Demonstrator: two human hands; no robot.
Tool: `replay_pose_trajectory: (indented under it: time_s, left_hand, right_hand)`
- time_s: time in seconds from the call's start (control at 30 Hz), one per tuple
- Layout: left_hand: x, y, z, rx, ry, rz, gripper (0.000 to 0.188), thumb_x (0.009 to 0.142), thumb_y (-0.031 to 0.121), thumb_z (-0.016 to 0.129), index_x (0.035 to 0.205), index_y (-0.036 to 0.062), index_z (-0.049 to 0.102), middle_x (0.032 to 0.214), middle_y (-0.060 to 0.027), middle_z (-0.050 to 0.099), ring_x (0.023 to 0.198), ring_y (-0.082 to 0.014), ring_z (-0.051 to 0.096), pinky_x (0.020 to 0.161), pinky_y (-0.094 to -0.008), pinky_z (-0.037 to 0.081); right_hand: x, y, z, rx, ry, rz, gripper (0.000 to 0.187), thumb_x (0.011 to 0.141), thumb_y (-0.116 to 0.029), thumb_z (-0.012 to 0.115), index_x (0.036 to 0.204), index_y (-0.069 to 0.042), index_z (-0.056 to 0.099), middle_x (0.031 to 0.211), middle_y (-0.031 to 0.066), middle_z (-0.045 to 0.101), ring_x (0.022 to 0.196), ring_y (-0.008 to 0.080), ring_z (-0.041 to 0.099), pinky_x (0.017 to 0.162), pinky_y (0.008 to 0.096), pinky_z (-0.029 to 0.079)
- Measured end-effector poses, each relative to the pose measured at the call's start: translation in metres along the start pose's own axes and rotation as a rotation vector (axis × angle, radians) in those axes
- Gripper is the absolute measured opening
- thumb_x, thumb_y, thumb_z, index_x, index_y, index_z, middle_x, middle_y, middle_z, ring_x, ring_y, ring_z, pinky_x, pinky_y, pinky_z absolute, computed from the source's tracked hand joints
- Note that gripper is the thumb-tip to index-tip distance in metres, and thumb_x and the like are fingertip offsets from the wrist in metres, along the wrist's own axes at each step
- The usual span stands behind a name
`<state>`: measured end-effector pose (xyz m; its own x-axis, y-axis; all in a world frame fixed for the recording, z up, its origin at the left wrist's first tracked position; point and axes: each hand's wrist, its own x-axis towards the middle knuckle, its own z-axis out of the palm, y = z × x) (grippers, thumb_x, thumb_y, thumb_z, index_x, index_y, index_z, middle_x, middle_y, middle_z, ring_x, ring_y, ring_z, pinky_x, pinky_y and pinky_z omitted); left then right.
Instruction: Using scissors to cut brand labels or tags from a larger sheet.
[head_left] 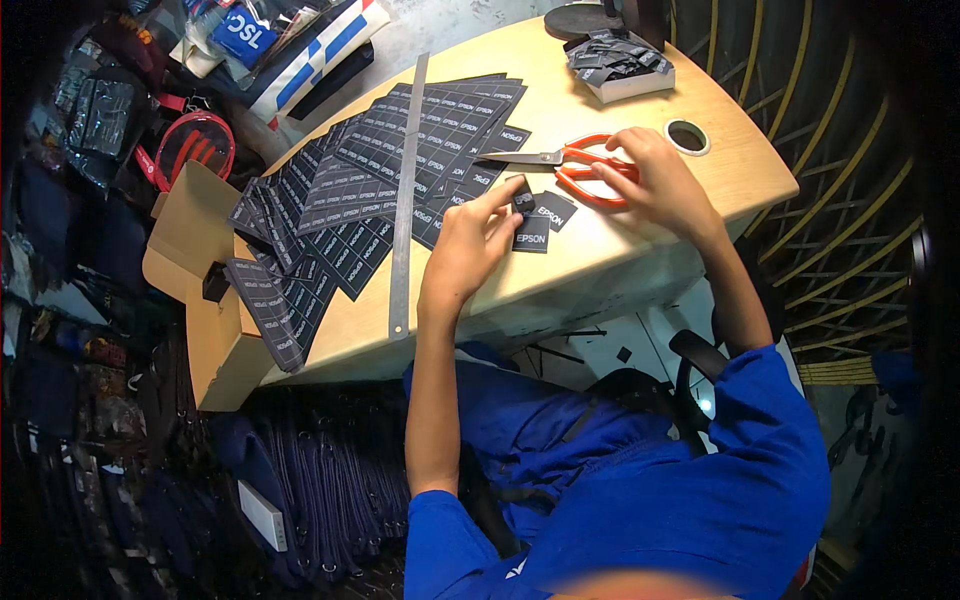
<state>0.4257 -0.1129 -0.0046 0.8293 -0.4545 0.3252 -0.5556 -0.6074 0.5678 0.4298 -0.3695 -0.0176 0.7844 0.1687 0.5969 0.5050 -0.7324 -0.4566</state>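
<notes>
My left hand [470, 245] pinches a small black label piece [523, 202] between thumb and fingertips, just above the wooden table [620, 250]. Two cut black labels [540, 225] with white lettering lie flat right beside it. My right hand [655, 180] rests on the red handles of a pair of scissors [575, 162], whose metal blades point left over the table. Sheets of uncut black labels [400, 170] fan out across the table to the left of both hands.
A long metal ruler [405, 200] lies across the label sheets. A white tray of cut labels [622, 68] and a tape roll [687, 136] sit at the far right. A cardboard box [205, 300] stands at the table's left edge; dark blue garments [330, 480] are stacked below.
</notes>
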Motion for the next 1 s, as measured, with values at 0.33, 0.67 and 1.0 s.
replay_pose_trajectory:
  time_s: [0.33,0.67,1.0]
  left_hand:
    - [0.002,0.003,-0.002,0.104,0.101,0.048,0.049,0.071,0.029,0.078,0.111,0.0048,0.065,0.088,-0.0117,0.063,0.081,-0.0212,0.063,0.074,-0.033,0.049]
    - [0.018,-0.005,0.017,0.225,-0.168,0.142,0.07,0.072,0.049,0.071,0.127,0.0105,0.054,0.126,-0.009,0.05,0.12,-0.029,0.04,0.1,-0.0434,0.033]
    - [0.007,-0.002,0.03,-0.024,-0.103,0.082,0.03,0.081,0.018,0.069,0.103,0.0005,0.06,0.103,-0.0126,0.057,0.087,-0.0272,0.058,0.081,-0.0339,0.047]
  right_hand:
    - [0.022,0.053,-0.014,0.032,-0.094,0.016,0.039,0.086,-0.031,0.063,0.102,0.005,0.057,0.098,0.0202,0.06,0.089,0.0311,0.06,0.077,0.036,0.047]
    - [0.022,0.084,-0.017,-0.236,-0.368,-0.053,0.051,0.093,-0.038,0.048,0.131,-0.003,0.044,0.136,0.0204,0.043,0.132,0.0322,0.035,0.108,0.0405,0.027]
    - [0.019,0.077,-0.016,-0.553,-0.446,0.096,0.062,0.093,-0.056,0.033,0.142,-0.018,0.035,0.151,0.0163,0.019,0.141,0.0333,0.011,0.113,0.046,0.009]
